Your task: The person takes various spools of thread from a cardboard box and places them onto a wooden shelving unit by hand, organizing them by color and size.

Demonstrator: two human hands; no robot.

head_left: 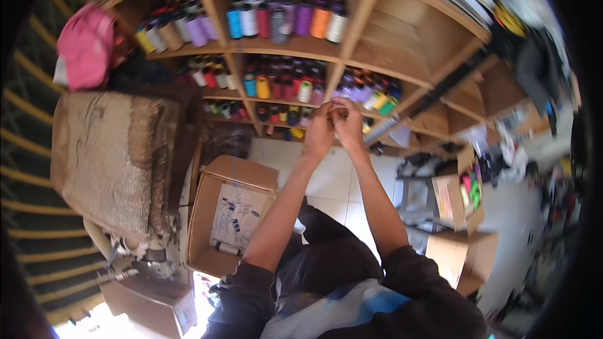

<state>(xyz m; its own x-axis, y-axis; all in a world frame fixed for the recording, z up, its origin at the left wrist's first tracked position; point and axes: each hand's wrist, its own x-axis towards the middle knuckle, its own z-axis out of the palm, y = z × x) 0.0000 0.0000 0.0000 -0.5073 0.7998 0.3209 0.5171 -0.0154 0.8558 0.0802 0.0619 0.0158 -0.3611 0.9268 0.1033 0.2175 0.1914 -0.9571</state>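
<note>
Both hands are raised together in front of the wooden shelf unit point(377, 56) of coloured thread spools point(286, 19). The left hand point(319, 130) and the right hand point(349, 123) are touching, fingers curled toward each other around something very small. What is pinched cannot be told. The nearest spools lie just beyond the fingertips.
</note>
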